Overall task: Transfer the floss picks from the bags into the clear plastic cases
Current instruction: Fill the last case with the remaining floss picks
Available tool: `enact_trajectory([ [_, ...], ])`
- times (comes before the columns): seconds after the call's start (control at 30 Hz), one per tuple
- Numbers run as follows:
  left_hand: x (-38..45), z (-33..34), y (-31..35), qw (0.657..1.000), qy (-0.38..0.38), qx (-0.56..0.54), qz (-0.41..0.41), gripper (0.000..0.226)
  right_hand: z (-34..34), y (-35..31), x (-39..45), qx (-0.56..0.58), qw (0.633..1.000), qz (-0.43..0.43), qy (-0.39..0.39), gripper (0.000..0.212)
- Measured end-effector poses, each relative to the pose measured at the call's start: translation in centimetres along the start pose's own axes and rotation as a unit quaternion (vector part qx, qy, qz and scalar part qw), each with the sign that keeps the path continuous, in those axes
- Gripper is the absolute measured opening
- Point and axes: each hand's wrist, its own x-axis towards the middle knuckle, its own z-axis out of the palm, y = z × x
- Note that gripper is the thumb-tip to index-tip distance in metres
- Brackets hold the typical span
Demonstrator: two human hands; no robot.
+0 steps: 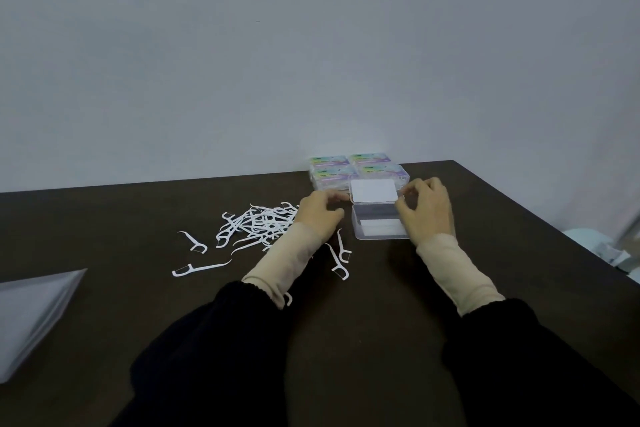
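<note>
a clear plastic case [379,224] with its lid raised sits on the dark table [138,218] between both hands, the right hand [427,210] pinching its lid edge, the left hand [318,215] curled at its side over a floss pick pile [256,225], with 4 filled cases [353,170] behind.

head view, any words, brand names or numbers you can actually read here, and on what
None can be read.
Stacked labelled cases by the wall: colourful labels carry print, too small and blurred to read.
Open clear case: white card under its lid, no text visible.
Grey bag: no print visible.
</note>
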Motion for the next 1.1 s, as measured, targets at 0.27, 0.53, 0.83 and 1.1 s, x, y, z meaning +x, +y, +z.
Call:
enact_trajectory([
  [0.27, -2.3, -4.1, -1.5, 0.999, 0.016, 0.034, 0.03, 0.03, 0.3, -3.2, -3.5, 0.045, 0.988, -0.142, -0.041, 0.005],
  [0.53, -4.5, -11.1, -5.7, 0.984, 0.027, 0.172, 0.024, 0.024, 1.5, -6.6, -8.2, -0.127, 0.953, -0.166, -0.217, 0.028],
  [0.83, -5.3, -16.1, -7.2, 0.972, -0.15, 0.147, -0.102, 0.073, 3.0, -6.9, -7.2, -0.045, 0.969, -0.144, -0.195, 0.016],
  [1.1, -4.9, -16.2, -8.6, 0.989, -0.095, 0.055, -0.101, 0.049, 4.6, -7.7, -6.5, 0.055, 0.957, -0.18, -0.219, 0.018],
])
